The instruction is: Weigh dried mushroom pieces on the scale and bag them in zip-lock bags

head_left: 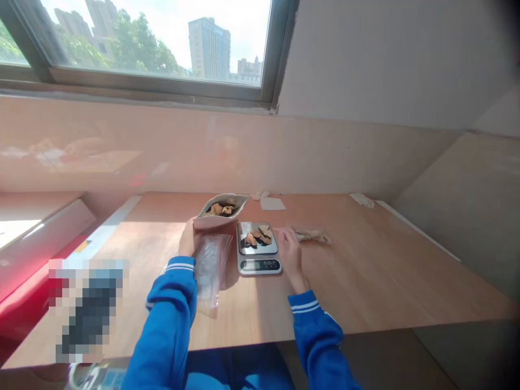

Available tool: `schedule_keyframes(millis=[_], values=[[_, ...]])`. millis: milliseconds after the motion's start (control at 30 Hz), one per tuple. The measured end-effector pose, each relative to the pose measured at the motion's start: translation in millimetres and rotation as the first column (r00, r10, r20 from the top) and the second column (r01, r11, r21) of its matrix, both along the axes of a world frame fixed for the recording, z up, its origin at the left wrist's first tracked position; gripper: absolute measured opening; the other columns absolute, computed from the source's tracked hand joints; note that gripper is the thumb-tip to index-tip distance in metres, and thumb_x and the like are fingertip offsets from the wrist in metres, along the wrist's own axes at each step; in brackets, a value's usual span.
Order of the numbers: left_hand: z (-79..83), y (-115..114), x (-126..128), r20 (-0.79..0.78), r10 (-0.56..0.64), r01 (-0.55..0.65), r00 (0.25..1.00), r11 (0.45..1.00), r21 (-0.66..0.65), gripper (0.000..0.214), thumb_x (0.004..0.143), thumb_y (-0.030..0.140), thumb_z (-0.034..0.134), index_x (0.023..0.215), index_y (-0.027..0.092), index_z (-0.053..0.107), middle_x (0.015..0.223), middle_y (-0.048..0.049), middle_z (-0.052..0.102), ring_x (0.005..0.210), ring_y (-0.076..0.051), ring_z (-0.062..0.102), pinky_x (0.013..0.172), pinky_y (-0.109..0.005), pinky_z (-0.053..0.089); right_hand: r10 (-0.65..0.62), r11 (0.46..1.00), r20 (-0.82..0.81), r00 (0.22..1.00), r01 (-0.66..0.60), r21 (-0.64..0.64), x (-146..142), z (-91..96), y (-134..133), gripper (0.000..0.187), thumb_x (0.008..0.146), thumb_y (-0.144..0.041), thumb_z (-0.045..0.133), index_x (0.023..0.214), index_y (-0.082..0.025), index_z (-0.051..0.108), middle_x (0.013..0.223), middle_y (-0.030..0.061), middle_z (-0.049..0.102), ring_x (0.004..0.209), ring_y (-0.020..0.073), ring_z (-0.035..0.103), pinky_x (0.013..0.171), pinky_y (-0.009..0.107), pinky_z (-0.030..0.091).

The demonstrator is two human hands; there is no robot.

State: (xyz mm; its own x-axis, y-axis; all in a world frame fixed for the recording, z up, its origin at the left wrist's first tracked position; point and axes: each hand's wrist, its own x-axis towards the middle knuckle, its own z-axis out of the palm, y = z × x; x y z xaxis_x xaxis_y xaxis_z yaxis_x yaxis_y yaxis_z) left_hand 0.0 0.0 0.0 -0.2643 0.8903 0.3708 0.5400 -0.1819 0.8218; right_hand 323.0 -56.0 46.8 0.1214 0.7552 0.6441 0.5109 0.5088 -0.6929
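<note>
My left hand (188,238) is wrapped round the side of an opened pale pouch (200,222), tilted with its mouth towards me. Brown, curled dried slices (219,209) show inside it. Right of the pouch stands a digital kitchen scale (260,265), with several dried slices (260,236) lying on its metal plate; its reading is too small to make out. Beside the plate's right edge is my right hand (290,250), its fingers curled together; whether something is between them is hidden. Clear zip bags (211,265) lie flat below my left hand.
A clear bag with pale contents (312,235) lies just beyond my right hand. At the back edge are a white card (273,203) and crumpled tissue (361,200). A blurred-out dark object (91,309) is at the left, near the wooden table's (390,271) front edge.
</note>
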Motion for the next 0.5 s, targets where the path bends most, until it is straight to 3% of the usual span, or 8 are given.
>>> schedule_keyframes(millis=[133,267,367,500], values=[[0.2,-3.1,0.2,-0.023,-0.021,0.021,1.000,0.999,0.024,0.036,0.079,0.024,0.057,0.114,0.015,0.059,0.114,-0.0097,0.063,0.108,-0.027,0.058,0.098,-0.042,0.045,0.173,0.984,-0.001,0.985,-0.173,0.030,-33.8,48.2,-31.4,0.029,0.099,-0.028,0.039,0.100,-0.021,0.067,0.103,0.0089,0.066,0.104,0.0213,0.061,0.095,0.036,0.047],[1.4,-5.1,1.1,-0.041,-0.029,0.032,0.999,0.997,0.070,0.034,0.081,0.030,0.054,0.113,0.020,0.060,0.114,-0.0076,0.064,0.109,-0.026,0.058,0.099,-0.041,0.045,0.497,0.868,0.141,0.856,-0.492,-0.072,-73.9,76.7,-57.4,0.028,0.099,-0.023,0.039,0.105,-0.022,0.066,0.105,0.0064,0.066,0.104,0.0189,0.061,0.093,0.032,0.049],[3.9,-6.9,2.4,0.011,-0.012,0.011,1.000,0.999,0.048,0.034,0.083,0.031,0.051,0.113,0.019,0.062,0.115,-0.0080,0.066,0.109,-0.027,0.058,0.099,-0.042,0.045,0.488,0.873,0.221,0.844,-0.470,-0.130,-95.1,78.1,-66.0,0.030,0.099,-0.018,0.036,0.098,-0.019,0.066,0.100,0.0077,0.067,0.100,0.0204,0.060,0.092,0.035,0.049],[5.3,-8.9,2.6,0.035,0.013,-0.014,0.999,0.999,0.032,0.034,0.084,0.032,0.049,0.112,0.019,0.063,0.114,-0.0082,0.066,0.109,-0.028,0.058,0.100,-0.043,0.044,0.310,0.943,0.262,0.914,-0.261,-0.204,-109.6,63.7,-66.9,0.031,0.096,-0.016,0.033,0.085,-0.019,0.062,0.084,0.0084,0.065,0.085,0.0231,0.060,0.078,0.037,0.051]])
